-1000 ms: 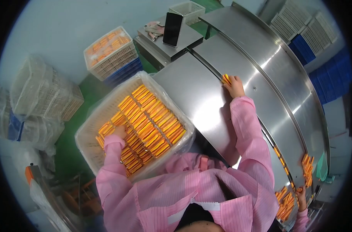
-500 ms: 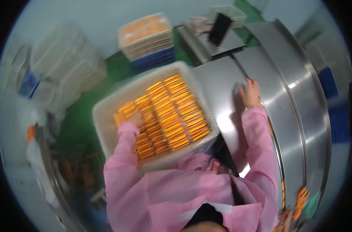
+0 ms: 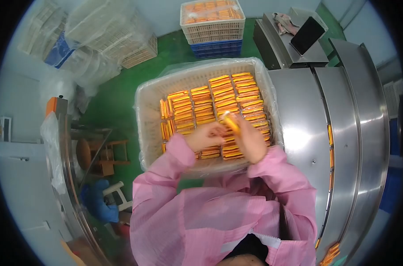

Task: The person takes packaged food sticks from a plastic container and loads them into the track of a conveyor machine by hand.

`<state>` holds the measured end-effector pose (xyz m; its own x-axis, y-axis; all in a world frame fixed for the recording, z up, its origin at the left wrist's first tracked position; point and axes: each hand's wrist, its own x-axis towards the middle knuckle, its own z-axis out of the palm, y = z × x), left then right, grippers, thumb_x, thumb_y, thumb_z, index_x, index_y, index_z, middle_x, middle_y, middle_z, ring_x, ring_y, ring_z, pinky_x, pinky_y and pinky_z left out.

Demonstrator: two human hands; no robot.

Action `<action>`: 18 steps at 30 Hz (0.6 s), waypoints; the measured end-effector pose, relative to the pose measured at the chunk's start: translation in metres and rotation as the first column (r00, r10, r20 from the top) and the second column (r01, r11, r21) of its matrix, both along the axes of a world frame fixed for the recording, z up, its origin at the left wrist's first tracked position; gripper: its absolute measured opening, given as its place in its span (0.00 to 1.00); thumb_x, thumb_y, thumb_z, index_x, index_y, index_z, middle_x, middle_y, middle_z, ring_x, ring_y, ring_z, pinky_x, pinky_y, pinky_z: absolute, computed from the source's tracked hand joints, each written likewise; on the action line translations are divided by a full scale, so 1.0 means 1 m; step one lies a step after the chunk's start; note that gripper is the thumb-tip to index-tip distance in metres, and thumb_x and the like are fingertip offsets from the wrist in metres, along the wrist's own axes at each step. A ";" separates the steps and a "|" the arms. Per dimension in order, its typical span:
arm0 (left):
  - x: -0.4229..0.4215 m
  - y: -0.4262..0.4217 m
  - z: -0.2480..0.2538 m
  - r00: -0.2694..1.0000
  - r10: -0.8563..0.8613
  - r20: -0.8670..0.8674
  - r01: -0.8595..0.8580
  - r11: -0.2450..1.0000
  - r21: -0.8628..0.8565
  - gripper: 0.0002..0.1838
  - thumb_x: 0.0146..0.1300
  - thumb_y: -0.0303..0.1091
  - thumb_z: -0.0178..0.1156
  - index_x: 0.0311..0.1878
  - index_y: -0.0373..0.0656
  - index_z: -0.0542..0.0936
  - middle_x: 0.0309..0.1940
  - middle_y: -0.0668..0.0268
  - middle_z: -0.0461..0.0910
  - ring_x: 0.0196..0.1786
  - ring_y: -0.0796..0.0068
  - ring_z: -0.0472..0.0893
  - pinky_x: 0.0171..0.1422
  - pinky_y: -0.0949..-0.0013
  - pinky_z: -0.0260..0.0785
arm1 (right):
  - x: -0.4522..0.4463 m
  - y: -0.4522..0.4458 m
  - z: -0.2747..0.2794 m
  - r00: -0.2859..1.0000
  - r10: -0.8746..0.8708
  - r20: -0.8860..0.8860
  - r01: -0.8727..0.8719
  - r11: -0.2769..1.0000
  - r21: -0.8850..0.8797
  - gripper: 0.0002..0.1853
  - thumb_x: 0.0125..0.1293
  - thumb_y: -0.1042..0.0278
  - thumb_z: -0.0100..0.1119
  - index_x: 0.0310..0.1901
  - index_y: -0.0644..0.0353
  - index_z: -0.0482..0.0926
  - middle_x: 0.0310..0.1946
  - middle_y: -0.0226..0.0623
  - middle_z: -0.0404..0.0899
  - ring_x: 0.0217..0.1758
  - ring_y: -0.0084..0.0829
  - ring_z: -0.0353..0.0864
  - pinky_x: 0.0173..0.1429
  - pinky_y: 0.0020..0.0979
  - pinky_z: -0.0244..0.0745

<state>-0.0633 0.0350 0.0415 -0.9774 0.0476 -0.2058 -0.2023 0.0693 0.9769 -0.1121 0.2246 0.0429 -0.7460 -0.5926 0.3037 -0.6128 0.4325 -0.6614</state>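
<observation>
Steel counter (image 3: 296,104) beside one crate (image 3: 149,113); right fingers (image 3: 242,123) grip one packet (image 3: 231,124), left fingers (image 3: 215,128) parted

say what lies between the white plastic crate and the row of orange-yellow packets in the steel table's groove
In the head view, silver steel tabletop lies between the crate and the row of packets, bare but for one small fitting.

One left hand (image 3: 208,136) and one right hand (image 3: 252,141) with one yellow pack (image 3: 231,123) are over one big crate (image 3: 148,111) with five rows of striped packs (image 3: 221,91). One phone (image 3: 307,36) is between one and two o'clock.
</observation>
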 end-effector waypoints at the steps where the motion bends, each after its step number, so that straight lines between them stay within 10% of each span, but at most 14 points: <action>1: -0.005 -0.031 -0.004 0.964 -0.208 0.165 0.230 0.965 -0.124 0.15 0.55 0.34 0.58 0.45 0.38 0.73 0.34 0.63 0.77 0.41 0.75 0.76 0.45 0.74 0.68 | -0.006 0.021 0.005 0.997 0.006 0.078 -0.003 0.999 -0.047 0.28 0.51 0.71 0.55 0.56 0.63 0.60 0.38 0.48 0.72 0.36 0.41 0.75 0.37 0.34 0.72; 4: -0.012 -0.126 -0.046 0.874 0.475 0.108 -0.286 0.681 -0.674 0.12 0.52 0.37 0.58 0.35 0.37 0.78 0.27 0.63 0.79 0.29 0.73 0.77 0.34 0.72 0.69 | -0.014 0.098 -0.003 0.702 -0.028 0.711 0.380 0.860 -0.341 0.24 0.56 0.71 0.52 0.55 0.64 0.60 0.39 0.42 0.73 0.35 0.31 0.75 0.37 0.28 0.72; 9: -0.018 -0.195 -0.107 0.720 0.693 -0.025 -0.235 0.211 -0.949 0.19 0.49 0.46 0.58 0.38 0.40 0.78 0.31 0.53 0.79 0.35 0.58 0.79 0.39 0.62 0.71 | -0.035 0.221 0.010 0.673 -0.301 0.676 0.665 0.646 -0.374 0.19 0.57 0.72 0.50 0.52 0.62 0.64 0.30 0.34 0.72 0.23 0.18 0.67 0.27 0.19 0.64; 12: -0.036 -0.155 -0.065 0.642 0.763 0.075 -0.252 0.302 -0.919 0.19 0.53 0.47 0.53 0.38 0.40 0.78 0.34 0.51 0.78 0.37 0.54 0.78 0.41 0.59 0.70 | -0.037 0.268 0.001 0.580 -0.484 0.655 0.778 0.568 -0.269 0.18 0.58 0.70 0.52 0.50 0.62 0.65 0.30 0.34 0.72 0.26 0.19 0.69 0.29 0.20 0.66; 14: -0.038 -0.217 -0.155 0.709 0.703 0.045 -0.227 0.288 -0.930 0.23 0.57 0.51 0.48 0.38 0.39 0.78 0.34 0.50 0.77 0.41 0.52 0.77 0.44 0.57 0.69 | -0.036 0.284 -0.008 0.546 -0.510 0.665 0.818 0.496 -0.292 0.19 0.57 0.69 0.54 0.50 0.62 0.65 0.31 0.34 0.72 0.29 0.20 0.71 0.30 0.21 0.67; 18: -0.046 -0.160 -0.082 0.806 0.572 0.149 -0.012 0.267 -0.964 0.24 0.61 0.50 0.44 0.39 0.35 0.76 0.38 0.45 0.75 0.45 0.46 0.72 0.47 0.53 0.65 | -0.051 0.318 -0.022 0.482 -0.681 0.551 0.872 0.434 -0.226 0.17 0.56 0.69 0.56 0.46 0.62 0.67 0.29 0.33 0.74 0.26 0.20 0.70 0.31 0.21 0.67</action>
